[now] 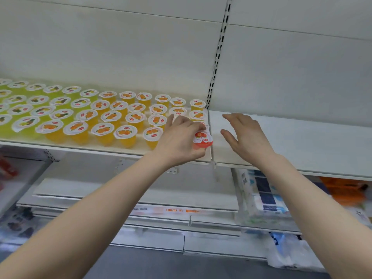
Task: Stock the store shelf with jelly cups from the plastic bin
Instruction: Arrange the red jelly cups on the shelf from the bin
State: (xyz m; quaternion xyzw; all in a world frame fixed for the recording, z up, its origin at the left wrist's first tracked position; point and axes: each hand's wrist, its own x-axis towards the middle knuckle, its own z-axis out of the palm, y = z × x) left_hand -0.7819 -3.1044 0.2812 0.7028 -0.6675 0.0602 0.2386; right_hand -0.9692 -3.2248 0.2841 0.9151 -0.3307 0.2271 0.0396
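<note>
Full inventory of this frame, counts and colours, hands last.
orange jelly cups: about twenty, orange with white lids, in rows on the right part of the left shelf section
yellow-green jelly cups: a dozen or more, cut off by the frame's left edge, left part of the same section
red jelly cup: one, red with a white lid, tilted, at that section's front right corner
shelf: white, two sections side by side
slotted upright: one, white with black slots, on the back wall between the sections
lower shelves: several, white, below
packaged goods: blurred, white and blue, lower right
plastic bag: one, translucent, bottom right
left hand: grips the red jelly cup
right hand: fingers spread, over the right section
</note>
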